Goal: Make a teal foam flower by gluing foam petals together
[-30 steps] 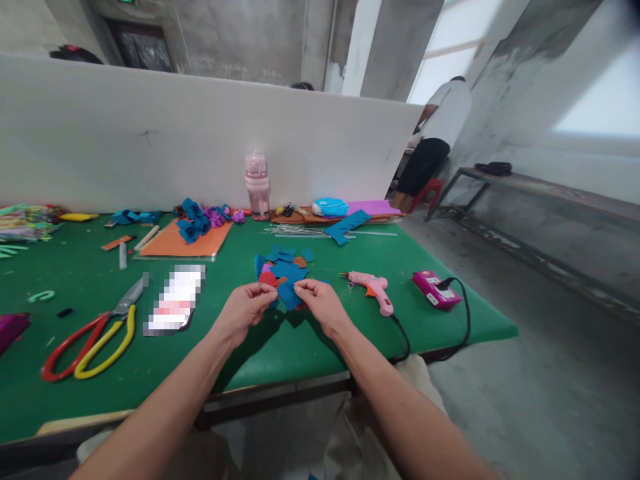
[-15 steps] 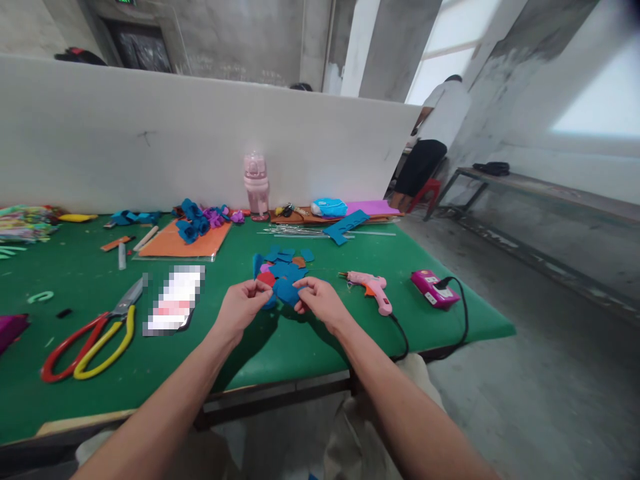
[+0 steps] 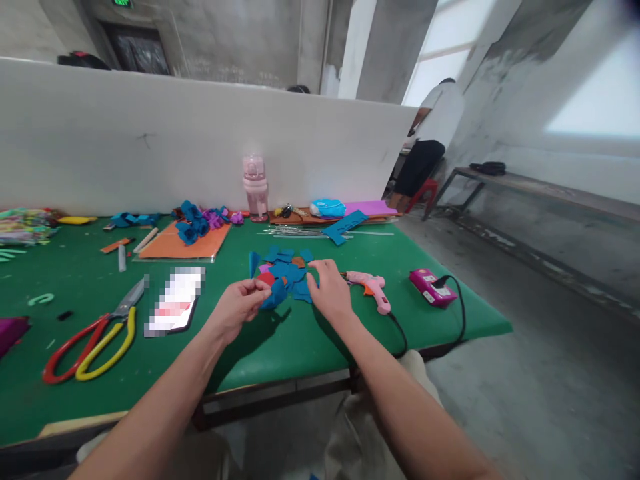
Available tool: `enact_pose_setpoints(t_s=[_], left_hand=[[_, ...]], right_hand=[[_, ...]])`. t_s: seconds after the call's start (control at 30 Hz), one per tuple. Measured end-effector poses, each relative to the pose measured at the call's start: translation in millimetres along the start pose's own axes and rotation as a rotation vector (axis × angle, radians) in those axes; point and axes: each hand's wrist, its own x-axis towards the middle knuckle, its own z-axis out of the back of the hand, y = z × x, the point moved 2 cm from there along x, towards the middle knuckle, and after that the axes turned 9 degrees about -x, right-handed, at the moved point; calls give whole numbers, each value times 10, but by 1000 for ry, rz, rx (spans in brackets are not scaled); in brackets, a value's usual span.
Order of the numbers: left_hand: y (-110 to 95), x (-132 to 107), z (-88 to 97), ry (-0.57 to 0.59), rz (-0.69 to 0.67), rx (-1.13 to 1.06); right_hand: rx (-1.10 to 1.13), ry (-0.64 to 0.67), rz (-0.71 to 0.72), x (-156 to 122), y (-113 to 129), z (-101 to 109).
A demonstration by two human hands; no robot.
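Head view: holding a curled blue piece in the left hand, near loose blue scraps.
Pinched narrow at the left grip; extends rightward from there, toward the right hand, with no clear long axis. Parted wide at the right grip, with nothing visible inside; sits just right of the scraps on the green tabletop, between them and the pink glue gun, nearer to the rightmost ones. Cannot tell whether touching any.

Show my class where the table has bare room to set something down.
Bare table shows between the phone and the left hand, in front of the orange sheet, and between the large blue piece and the glue gun. It is crowded where blue scraps overlap, beside the right hand.
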Motion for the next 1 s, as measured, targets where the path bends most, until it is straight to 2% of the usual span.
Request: enact_pose_setpoints(t_s=[0.03, 0.13, 0.2, 0.3, 0.47, 0.57, 0.7, 0.8, 0.83, 0.9, 0.97, 1.0], left_hand=[[1, -7, -1, 15, 1, -2], [-1, -15, -4, 41, -4, -2], [-4, -5, -2, 34, -13, -4], [-4, 18, -4, -4, -13, 21], [13, 2, -83, -18, 8, 153], [18, -36, -173, -2, -14, 203], [33, -46, -239, -49, -65, 284], [62, -18, -218, -70, -75, 285], [72, -9, -205, -62, -66, 275], [90, -4, -186, -9, -23, 246], [102, -17, -188, 74, 42, 221], [107, -25, -195, 114, 68, 215]], right_hand=[[153, 39, 10, -32, 59, -7], [654, 401, -50, -131, 193, -109], [866, 576, -123, -183, 233, -173], [972, 620, -178, -214, 230, -202], [966, 643, -184, -244, 199, -160], [959, 633, -188, -285, 185, -176], [902, 607, -220, -339, 196, -220], [729, 560, -137, -289, 160, -85], [623, 511, -91, -245, 104, 14], [329, 253, -25, -130, -111, 297], [42, 14, -119, -36, -459, 598], [-70, -46, -187, -9, -660, 722]])
